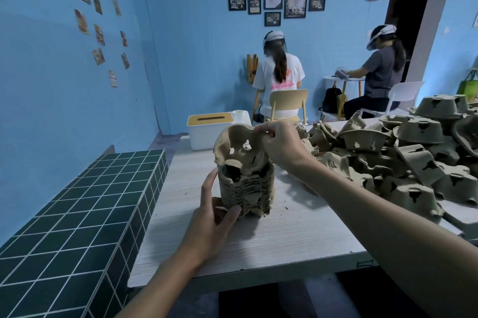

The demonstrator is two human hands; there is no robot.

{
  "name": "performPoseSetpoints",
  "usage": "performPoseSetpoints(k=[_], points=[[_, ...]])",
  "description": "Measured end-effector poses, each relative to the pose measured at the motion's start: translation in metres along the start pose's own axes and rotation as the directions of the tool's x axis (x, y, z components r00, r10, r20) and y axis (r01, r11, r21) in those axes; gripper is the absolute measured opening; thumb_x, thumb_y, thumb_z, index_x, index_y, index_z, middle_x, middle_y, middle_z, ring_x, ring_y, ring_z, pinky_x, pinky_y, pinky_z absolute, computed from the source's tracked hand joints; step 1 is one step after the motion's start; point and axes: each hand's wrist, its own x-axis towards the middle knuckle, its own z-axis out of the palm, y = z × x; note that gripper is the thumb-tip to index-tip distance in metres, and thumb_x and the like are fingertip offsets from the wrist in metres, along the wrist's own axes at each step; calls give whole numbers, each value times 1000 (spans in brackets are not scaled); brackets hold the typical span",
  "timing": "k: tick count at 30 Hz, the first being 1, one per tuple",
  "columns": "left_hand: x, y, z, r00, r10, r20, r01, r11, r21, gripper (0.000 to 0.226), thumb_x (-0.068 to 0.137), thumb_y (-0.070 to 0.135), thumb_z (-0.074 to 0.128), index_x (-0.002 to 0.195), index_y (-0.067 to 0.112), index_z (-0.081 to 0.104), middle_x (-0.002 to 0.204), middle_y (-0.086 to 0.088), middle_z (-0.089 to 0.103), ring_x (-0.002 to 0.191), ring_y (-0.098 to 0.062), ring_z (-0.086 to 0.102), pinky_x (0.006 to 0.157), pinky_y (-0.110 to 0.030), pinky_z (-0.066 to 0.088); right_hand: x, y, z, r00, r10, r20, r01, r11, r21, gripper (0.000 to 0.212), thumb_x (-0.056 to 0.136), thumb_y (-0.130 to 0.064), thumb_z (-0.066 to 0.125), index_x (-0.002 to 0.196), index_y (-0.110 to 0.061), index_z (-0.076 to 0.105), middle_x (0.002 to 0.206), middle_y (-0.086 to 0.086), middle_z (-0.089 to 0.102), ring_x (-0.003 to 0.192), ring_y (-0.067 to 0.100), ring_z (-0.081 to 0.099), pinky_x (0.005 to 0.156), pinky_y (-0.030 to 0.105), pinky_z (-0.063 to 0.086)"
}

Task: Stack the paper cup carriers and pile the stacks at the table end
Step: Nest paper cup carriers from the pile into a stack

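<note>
Where the stack [245, 188] stands: on the table [271, 234], toward its left side, short of the far end, just left of the heap of loose carriers [403, 152].
Stack material: moulded paper pulp, tan-grey, matte and fibrous; many thin nested pieces, with edges showing as fine wavy ridges down the side.
Stack axis: long axis vertical, standing upright on its base, with a dark round hollow at the top.
Top carrier [238, 141]: same thin pulp, wavy-rimmed, with notched cut-outs; tilted, far edge raised, near edge touching the stack's top, broad face turned toward the camera.
Left hand [214, 216]: holds the stack low on its near left side, thumb curled against the front near the base, one finger reaching up the left wall.
Right hand [279, 144]: pinches the far rim of the top carrier between thumb and fingertips, coming in from the right.
Heap texture: jumbled across the table's right half, many pieces lying dome side up, with dark notch-shaped openings.
Table surface: pale, whitish wood grain, flat.
Tissue box [207, 131]: white, round-cornered, yellowish slotted lid, beyond the stack at the far left of the table.
Tiled counter [77, 214]: dark green square tiles, white grout, just left of the table.
</note>
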Motion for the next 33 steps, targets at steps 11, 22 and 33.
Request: performPoseSetpoints(k=[11,22,33], points=[[0,1,1,1000,-20,-4,20,1000,-18,88,95,28,66,128,80,3,97,5,75,84,-14,73,84,-38,57,-9,-1,-3,980,-99,175,94,995,42,29,86,-3,51,107,-13,69,113,2,66,100,17,62,94,39,52],[-2,5,0,1000,-29,7,30,998,-53,88,90,41,64,135,76,-3,93,16,74,82,-12,73,81,-30,55,-16,5,-3,903,-53,426,142,973,-182,44,89,-11,51,132,-16,61,146,6,48,128,28,48,110,47,38],[-4,6,0,1000,-30,1,30,999,-22,88,94,25,67,137,75,9,94,20,74,87,-8,72,83,-30,54,-29,61,-33,995,-26,92,48,969,-244,43,96,-38,55,132,-15,55,130,5,59,114,17,55,101,44,45]])
